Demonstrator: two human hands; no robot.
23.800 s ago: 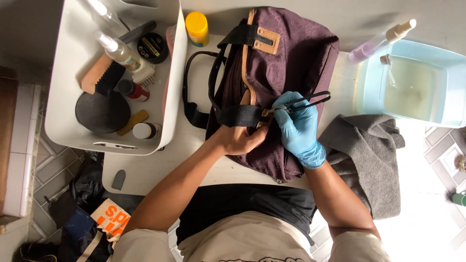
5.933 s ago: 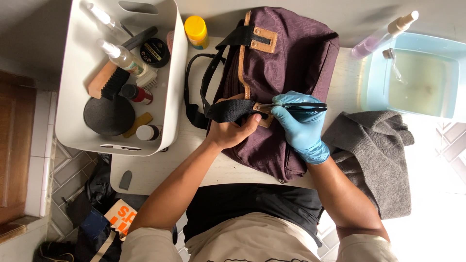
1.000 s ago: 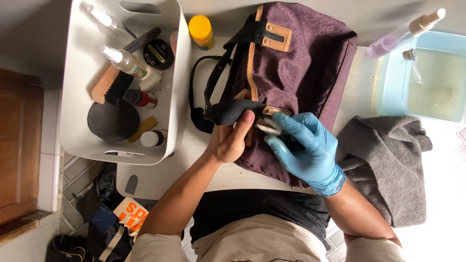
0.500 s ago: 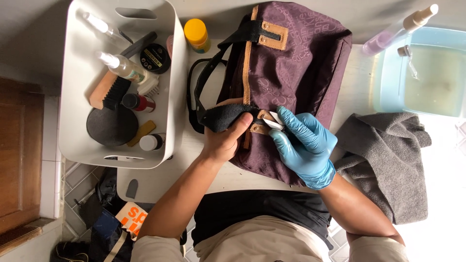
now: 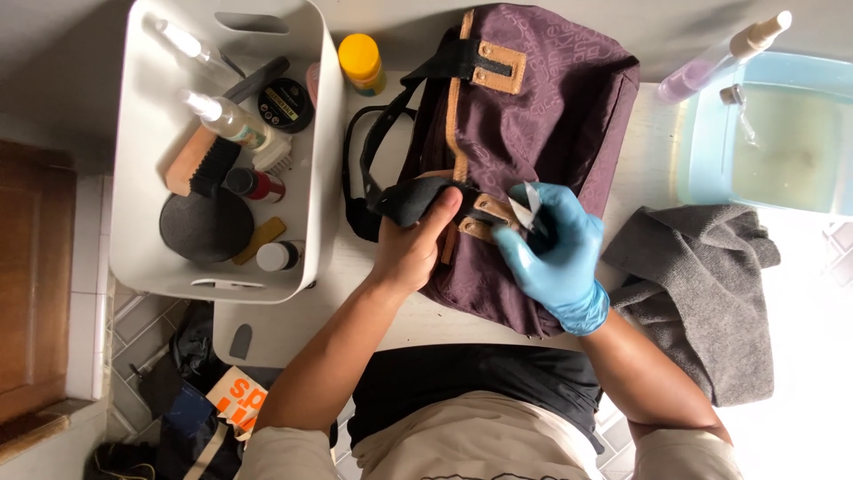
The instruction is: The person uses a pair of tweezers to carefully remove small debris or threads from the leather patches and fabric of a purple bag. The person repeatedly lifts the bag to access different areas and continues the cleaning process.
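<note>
A dark purple fabric bag with tan leather trim [image 5: 542, 116] lies on the white table [image 5: 355, 307]. The bare left hand [image 5: 410, 249] clamps its fingers around the bag's black webbing strap [image 5: 410, 197], while the blue-gloved right hand [image 5: 555, 253] pinches a small white wipe [image 5: 524, 206] against the tan leather tab [image 5: 484, 218].

Two hands are counted: a bare left hand [image 5: 410, 253] and a blue-gloved right hand [image 5: 555, 258]. One purple bag [image 5: 542, 116] is seen on the counter [image 5: 382, 302]. One white bin [image 5: 306, 178] at nine o'clock, one yellow-capped jar [image 5: 362, 62], one grey towel [image 5: 702, 284] at three o'clock and one blue basin [image 5: 773, 133] are counted. Two spray bottles [image 5: 227, 120] are counted in the bin, one brush [image 5: 200, 164] beside them.
</note>
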